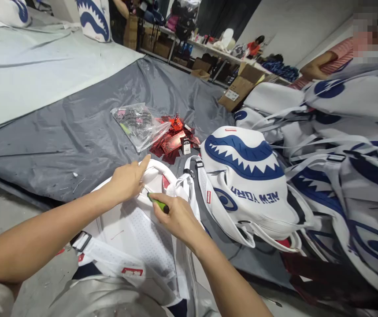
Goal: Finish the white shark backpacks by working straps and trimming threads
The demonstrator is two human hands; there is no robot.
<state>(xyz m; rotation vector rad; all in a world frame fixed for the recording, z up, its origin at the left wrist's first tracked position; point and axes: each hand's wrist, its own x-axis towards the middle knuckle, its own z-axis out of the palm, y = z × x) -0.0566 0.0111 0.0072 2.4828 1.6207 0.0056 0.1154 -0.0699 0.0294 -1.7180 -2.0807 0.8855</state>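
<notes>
A white backpack (132, 229) leans against the table edge in front of me, its mesh back panel and straps toward me and its top open. My left hand (127, 179) is closed on the bag's upper edge, index finger stretched out over the opening. My right hand (176, 216) grips a small green-handled tool (157, 202) with a black end. The tool's tip points at the bag's edge close to my left fingers; its exact kind is hard to make out. Red lining (165, 182) shows inside the opening.
On the grey sheet (86, 127) lie a clear plastic bag (139, 125) and a heap of red tags (174, 141). A white backpack with a blue shark mouth (245, 176) lies at right, beside more piled backpacks (370, 185). A cardboard box (240, 88) and another person's arm (319, 64) are behind.
</notes>
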